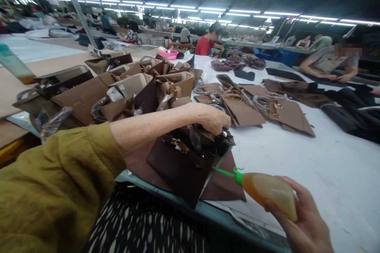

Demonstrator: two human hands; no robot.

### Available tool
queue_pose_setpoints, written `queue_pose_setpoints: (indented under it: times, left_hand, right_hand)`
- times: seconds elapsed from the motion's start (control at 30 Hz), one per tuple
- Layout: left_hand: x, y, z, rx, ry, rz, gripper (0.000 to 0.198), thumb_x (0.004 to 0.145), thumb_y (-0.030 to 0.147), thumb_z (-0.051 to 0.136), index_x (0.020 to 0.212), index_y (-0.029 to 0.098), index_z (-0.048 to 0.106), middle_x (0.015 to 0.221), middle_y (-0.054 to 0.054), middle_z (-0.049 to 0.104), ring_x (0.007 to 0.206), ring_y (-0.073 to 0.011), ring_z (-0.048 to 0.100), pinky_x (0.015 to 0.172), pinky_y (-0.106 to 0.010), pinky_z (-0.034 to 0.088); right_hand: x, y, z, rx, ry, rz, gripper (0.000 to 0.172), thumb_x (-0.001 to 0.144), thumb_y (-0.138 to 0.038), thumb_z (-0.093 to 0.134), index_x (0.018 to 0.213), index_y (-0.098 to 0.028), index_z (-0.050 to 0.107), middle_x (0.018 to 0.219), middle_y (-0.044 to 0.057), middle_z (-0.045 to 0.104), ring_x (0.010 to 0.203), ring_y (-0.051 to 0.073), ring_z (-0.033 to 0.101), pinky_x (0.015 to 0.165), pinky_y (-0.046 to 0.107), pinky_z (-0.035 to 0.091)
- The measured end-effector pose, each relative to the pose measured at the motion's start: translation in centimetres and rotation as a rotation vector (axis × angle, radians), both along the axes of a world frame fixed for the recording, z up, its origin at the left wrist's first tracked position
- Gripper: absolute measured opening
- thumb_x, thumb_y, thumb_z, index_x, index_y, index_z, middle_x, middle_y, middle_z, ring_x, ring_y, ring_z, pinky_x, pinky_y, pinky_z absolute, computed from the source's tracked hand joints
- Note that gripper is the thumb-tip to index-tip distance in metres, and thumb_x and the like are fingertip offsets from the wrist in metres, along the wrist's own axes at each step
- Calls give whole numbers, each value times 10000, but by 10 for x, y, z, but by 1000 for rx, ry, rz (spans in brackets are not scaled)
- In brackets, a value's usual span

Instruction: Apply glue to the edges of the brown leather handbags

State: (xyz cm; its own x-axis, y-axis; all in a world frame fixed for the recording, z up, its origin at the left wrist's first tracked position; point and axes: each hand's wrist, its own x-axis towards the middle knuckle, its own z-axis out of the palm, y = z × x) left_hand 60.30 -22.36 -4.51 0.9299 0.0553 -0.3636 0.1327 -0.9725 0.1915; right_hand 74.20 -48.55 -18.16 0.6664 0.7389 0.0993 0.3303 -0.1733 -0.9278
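A dark brown handbag [184,170] with gold hardware leans at the table's near edge, over flat brown pieces [224,184]. My left hand [212,118] reaches across to the bag's top, its fingers curled down on the upper edge; the fingertips are partly hidden. In my right hand [305,217] is a soft squeeze bottle [270,191] of amber liquid, lying sideways with its green nozzle pointing left. The nozzle's tip is at the bag's right side edge; whether it touches I cannot tell.
Several brown bags [118,91] crowd the table on the left. More tan bags [243,106] lie flat beyond my left hand, and black pieces [353,106] lie at right. A bottle [14,63] stands at far left. Co-workers [203,43] are at the tables behind.
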Motion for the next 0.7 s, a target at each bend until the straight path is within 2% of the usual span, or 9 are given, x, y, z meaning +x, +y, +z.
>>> queue_pose_setpoints:
  times: [0.17, 0.3, 0.5, 0.7]
  left_hand:
    - [-2, -5, 5, 2, -5, 0, 203, 597, 109, 483, 745, 167, 608, 729, -38, 621, 637, -159, 508, 537, -277, 350]
    - [-2, -5, 4, 6, -7, 10, 226, 600, 105, 479, 763, 169, 621, 778, -41, 638, 679, -166, 529, 580, -280, 371]
    - [-3, -7, 5, 16, 21, 2, 269, 607, 103, 480, 808, 160, 649, 767, -46, 631, 651, -169, 518, 549, -289, 355]
    - [-8, -16, 11, 54, 23, 27, 263, 637, 89, 503, 836, 170, 655, 818, -42, 647, 692, -162, 526, 571, -275, 359]
  right_hand:
    - [-4, -3, -4, 8, -4, 57, 508, 678, -491, 750, 1107, -280, 578, 980, 3, 643, 825, 204, 599, 727, 236, 505]
    - [-2, -6, -11, -9, 17, 125, 514, 682, -457, 762, 1121, -276, 565, 987, 10, 653, 824, 199, 617, 718, 217, 500]
    - [-7, -11, -18, -70, 71, 110, 582, 655, -489, 767, 1148, -258, 561, 1064, 26, 636, 906, 226, 613, 795, 240, 474]
    - [-24, -11, -12, -95, 137, 55, 565, 675, -522, 740, 1141, -264, 551, 1084, 6, 613, 964, 225, 567, 860, 256, 415]
